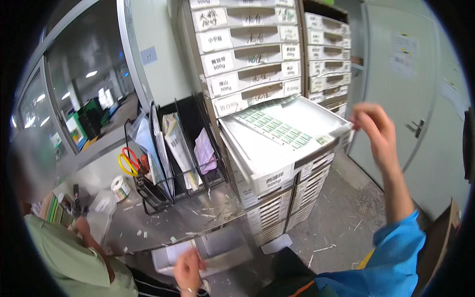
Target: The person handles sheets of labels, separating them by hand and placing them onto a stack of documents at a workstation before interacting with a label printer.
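Note:
A white drawer (242,143) is pulled out of the tall cabinet. Inside it lies a sheet of green-and-white labels (277,129), and a smaller label piece (324,140) sits near its right front. My right hand (376,123) is raised beside the drawer's right corner with fingers curled in. Whether its fingertips touch the drawer or hold anything small is hidden. My left hand (188,270) is low, in front of the metal table, its fingers bent and blurred. Nearest to it is a light plastic bin (222,270) below the table edge.
A black wire file rack (163,190) with papers, scissors (129,163) and a label roll (120,188) stand on the metal table (148,225). At left a person (64,252) handles things there. A second drawer cabinet (329,52), a door (401,89) and a cardboard box (445,247) are to the right.

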